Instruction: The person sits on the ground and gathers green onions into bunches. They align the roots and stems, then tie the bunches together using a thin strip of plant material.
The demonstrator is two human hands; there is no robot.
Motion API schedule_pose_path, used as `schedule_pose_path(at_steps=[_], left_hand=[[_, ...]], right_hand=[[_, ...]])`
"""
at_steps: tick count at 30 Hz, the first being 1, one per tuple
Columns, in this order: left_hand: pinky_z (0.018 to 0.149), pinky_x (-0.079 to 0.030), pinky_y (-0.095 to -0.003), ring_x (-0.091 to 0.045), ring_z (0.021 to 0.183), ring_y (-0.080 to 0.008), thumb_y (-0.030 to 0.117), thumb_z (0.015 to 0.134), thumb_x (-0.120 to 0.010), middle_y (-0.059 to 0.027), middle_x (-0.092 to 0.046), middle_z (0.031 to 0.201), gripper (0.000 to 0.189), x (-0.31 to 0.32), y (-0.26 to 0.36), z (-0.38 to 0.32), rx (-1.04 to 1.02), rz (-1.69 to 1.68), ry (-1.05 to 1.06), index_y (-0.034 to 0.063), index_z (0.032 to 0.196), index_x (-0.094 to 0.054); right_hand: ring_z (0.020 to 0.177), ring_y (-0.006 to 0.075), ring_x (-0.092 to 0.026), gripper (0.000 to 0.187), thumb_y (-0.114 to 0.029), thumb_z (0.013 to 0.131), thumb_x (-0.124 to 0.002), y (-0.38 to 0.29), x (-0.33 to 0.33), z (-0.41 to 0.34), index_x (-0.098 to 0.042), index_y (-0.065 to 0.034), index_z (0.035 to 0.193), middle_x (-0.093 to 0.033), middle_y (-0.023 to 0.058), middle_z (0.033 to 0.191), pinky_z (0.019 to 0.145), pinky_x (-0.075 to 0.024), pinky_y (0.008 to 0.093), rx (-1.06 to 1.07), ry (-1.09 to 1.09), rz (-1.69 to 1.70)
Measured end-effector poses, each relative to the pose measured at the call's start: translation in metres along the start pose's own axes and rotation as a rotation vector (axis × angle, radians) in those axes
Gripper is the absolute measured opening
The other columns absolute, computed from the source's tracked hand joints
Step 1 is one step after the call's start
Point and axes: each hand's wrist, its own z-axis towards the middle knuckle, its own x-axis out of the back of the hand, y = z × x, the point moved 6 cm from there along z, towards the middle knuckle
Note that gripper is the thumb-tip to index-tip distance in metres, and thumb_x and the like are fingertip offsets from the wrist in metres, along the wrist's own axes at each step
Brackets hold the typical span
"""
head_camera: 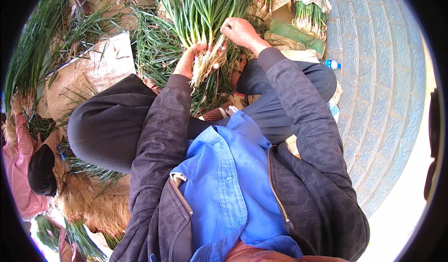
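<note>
My left hand (189, 59) grips a bunch of spring onions or green garlic (199, 20) low on the stems. The long green leaves point away from me, and the pale, stringy roots (206, 64) hang toward my lap. Pinkish bulbs show among those roots. At the bunch's right side, my right hand (241, 34) has its fingers pinched together at the upper end of a pale dry strip (220, 42). The fingertips partly hide what they pinch. Loose green leaves (154, 48) lie heaped under and left of the bunch.
More bundled plants lie at the far right, by a green sack (295, 36), and along the left (35, 48). A pale sheet (105, 59) lies left. A bottle (332, 64) rests beside my right knee on grey paving (371, 87). Another person's pink sleeve (24, 136) shows at left.
</note>
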Motion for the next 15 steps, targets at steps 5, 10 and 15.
schedule_pose_path(at_steps=[5, 10, 15], left_hand=[[0.065, -0.064, -0.0419, -0.074, 0.083, -0.0351, 0.034, 0.095, -0.059, -0.0197, -0.071, 0.113, 0.045, 0.004, 0.000, 0.002, 0.040, 0.036, -0.026, 0.0012, 0.125, -0.061], [0.075, -0.064, -0.0455, -0.072, 0.094, -0.0365, 0.032, 0.097, -0.055, -0.0204, -0.069, 0.118, 0.048, 0.010, -0.003, 0.006, 0.010, 0.004, -0.037, -0.0008, 0.131, -0.057], [0.080, -0.063, -0.0490, -0.069, 0.105, -0.0364, 0.029, 0.098, -0.054, -0.0206, -0.066, 0.124, 0.047, 0.015, -0.003, 0.007, 0.090, -0.035, -0.094, -0.0016, 0.134, -0.054]], right_hand=[[0.081, 0.0231, -0.069, 0.018, -0.024, 0.093, -0.066, -0.003, -0.014, -0.008, -0.071, -0.0071, 0.097, -0.072, 0.0101, 0.087, 0.076, -0.0536, 0.0366, 0.088, -0.134, 0.268], [0.077, 0.0178, -0.072, 0.018, -0.018, 0.098, -0.057, 0.000, -0.017, -0.019, -0.064, -0.0017, 0.101, -0.073, 0.0100, 0.094, 0.065, -0.0556, 0.0287, -0.115, -0.285, 0.746], [0.077, 0.0170, -0.073, 0.019, -0.018, 0.103, -0.049, -0.009, -0.009, -0.032, -0.058, -0.0020, 0.108, -0.073, 0.0121, 0.101, 0.064, -0.0574, 0.0293, -0.205, -0.388, 1.007]])
